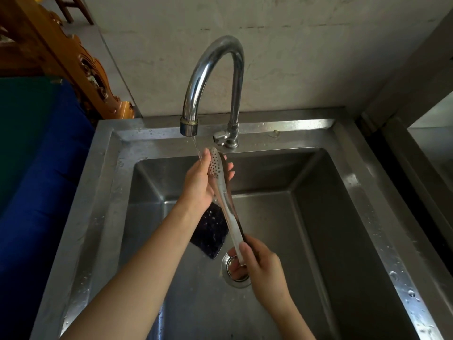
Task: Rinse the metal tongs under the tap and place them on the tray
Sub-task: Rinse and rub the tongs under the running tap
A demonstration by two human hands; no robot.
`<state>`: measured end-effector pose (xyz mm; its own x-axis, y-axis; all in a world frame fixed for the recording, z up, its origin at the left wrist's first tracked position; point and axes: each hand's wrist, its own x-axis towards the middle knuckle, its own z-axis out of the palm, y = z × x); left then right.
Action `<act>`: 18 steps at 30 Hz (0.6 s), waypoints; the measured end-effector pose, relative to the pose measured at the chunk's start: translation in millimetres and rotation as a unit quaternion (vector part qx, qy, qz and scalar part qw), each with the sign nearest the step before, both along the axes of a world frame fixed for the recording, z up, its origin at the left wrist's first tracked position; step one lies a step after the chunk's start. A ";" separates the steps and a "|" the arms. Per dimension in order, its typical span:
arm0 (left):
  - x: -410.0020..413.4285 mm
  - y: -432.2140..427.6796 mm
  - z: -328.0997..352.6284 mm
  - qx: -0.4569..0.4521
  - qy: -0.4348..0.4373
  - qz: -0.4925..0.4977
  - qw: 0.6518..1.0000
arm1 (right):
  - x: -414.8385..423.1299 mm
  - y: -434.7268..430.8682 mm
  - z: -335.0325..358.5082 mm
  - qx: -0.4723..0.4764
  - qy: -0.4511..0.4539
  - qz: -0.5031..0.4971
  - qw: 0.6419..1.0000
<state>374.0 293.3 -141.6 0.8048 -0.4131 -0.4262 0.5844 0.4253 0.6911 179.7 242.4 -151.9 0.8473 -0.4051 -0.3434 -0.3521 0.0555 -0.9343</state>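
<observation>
The metal tongs (226, 204) slant across the sink, perforated head up near the spout, handle end low. My right hand (257, 266) grips the handle end above the drain. My left hand (201, 180) cups the perforated head, fingers wrapped behind it. A thin stream of water falls from the curved chrome tap (213, 77) onto my left hand and the tongs' head. No tray is in view.
The steel sink (355, 192) has wet rims and a round drain (236, 268) at its bottom. A dark speckled cloth or sponge (210, 231) lies in the basin under the tongs. A blue and green surface (36, 155) is at the left, carved wood behind it.
</observation>
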 end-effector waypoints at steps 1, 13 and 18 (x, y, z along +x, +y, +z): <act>1.4 3.2 2.2 -0.001 -0.019 -0.002 1.000 | 0.7 1.3 -0.5 0.014 0.000 0.003 1.000; 26.9 13.2 40.8 0.030 -0.054 0.046 0.997 | 43.7 3.6 -11.2 0.004 -0.008 0.118 0.993; 44.4 27.7 45.4 -0.063 -0.024 0.068 0.995 | 76.1 -23.7 1.3 -0.102 -0.038 0.121 0.987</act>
<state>418.4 321.0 -96.1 0.8748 -0.3472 -0.3378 0.4835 0.5839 0.6521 255.8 218.7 -150.6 0.9478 -0.2422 -0.2073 -0.2603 -0.2123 -0.9419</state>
